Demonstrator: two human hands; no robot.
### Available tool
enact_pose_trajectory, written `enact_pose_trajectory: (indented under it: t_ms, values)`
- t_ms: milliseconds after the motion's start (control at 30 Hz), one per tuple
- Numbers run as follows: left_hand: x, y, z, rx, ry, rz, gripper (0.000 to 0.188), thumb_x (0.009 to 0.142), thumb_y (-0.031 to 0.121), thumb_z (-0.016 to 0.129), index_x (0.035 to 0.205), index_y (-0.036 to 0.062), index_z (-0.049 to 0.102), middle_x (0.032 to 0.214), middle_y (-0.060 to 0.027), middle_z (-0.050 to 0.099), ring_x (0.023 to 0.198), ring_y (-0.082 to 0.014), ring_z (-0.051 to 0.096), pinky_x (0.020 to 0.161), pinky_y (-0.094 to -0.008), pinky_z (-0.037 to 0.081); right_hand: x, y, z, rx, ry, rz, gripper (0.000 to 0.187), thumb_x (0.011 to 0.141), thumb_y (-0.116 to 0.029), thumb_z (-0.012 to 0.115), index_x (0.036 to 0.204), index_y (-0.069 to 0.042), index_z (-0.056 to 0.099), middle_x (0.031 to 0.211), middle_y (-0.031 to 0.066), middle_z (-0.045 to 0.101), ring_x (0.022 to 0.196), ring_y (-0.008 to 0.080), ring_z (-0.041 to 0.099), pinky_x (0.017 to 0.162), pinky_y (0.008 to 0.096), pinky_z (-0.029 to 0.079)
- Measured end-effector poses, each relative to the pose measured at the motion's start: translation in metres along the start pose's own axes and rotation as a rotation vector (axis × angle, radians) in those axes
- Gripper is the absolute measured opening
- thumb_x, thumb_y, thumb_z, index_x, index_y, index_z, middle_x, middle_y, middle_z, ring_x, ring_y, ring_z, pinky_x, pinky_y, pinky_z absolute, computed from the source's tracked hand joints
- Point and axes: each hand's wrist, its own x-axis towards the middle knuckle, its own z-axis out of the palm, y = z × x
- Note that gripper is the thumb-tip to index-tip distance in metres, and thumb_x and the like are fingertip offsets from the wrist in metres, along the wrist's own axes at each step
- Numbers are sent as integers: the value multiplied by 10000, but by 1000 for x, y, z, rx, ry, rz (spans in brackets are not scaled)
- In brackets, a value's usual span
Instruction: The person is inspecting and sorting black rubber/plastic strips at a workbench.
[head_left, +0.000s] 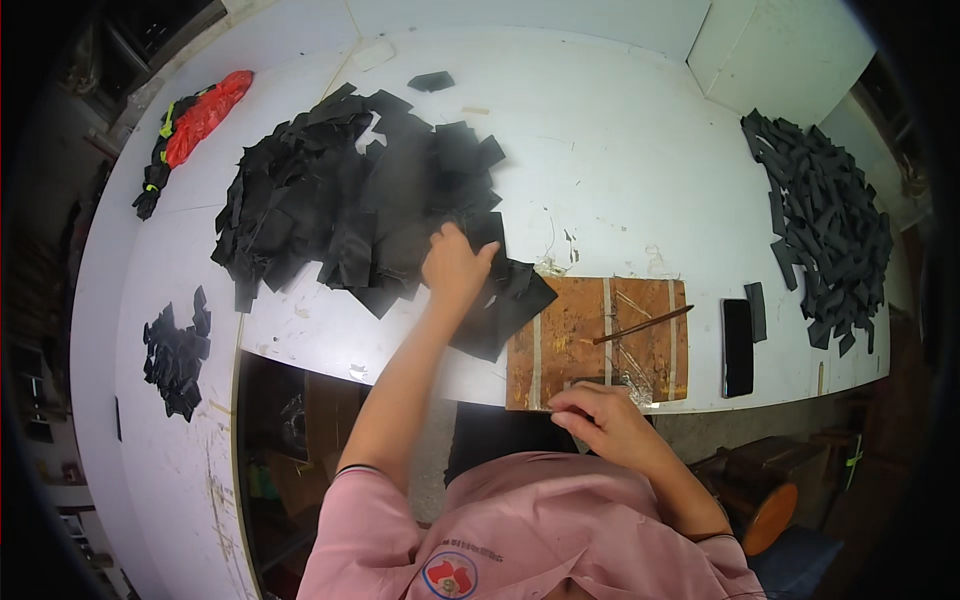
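My left hand (458,268) reaches onto the right side of a large heap of black fabric pieces (340,190). Its thumb stands apart from the fingers, and the fingertips touch the cloth. Some black pieces (500,310) fan out from the heap onto the left edge of a worn brown board (570,340). At the board's front edge is my right hand (603,418), fingers curled and pressed together; what they hold, if anything, is hidden. A thin brown stick (645,325) lies slanted across the board, just beyond this hand.
Right of the board lie a black phone (737,347) and a dark strip (755,312). Folded black pieces (825,225) are piled at the far right. A smaller black pile (178,355) and a red plastic bag (208,120) lie left on the white table (600,150).
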Motion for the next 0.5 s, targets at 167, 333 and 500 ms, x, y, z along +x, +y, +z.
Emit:
enact_pose_trajectory:
  t_ms: [167,333,500]
  values:
    - [7,-9,1,-152,132,199,183,721,130,650,707,-6,528,674,-128,565,630,-266,575,568,-370,450,7,-12,6,-104,12,-34,106,786,-88,558,842,3,564,769,143,554,689,324,558,597,357,443]
    - [-55,29,-65,-966,-71,0,129,794,81,604,728,22,509,543,-22,505,473,-69,512,420,-203,381,10,-16,8,-151,412,-195,150,748,-73,603,867,9,559,809,147,557,714,322,559,628,371,446]
    - [-126,45,-86,-1269,-336,-127,202,788,38,606,940,-42,499,647,-77,582,567,-102,572,500,-197,445,14,-28,5,-253,680,-258,531,698,-116,675,1153,13,434,1091,190,479,985,340,479,831,394,394]
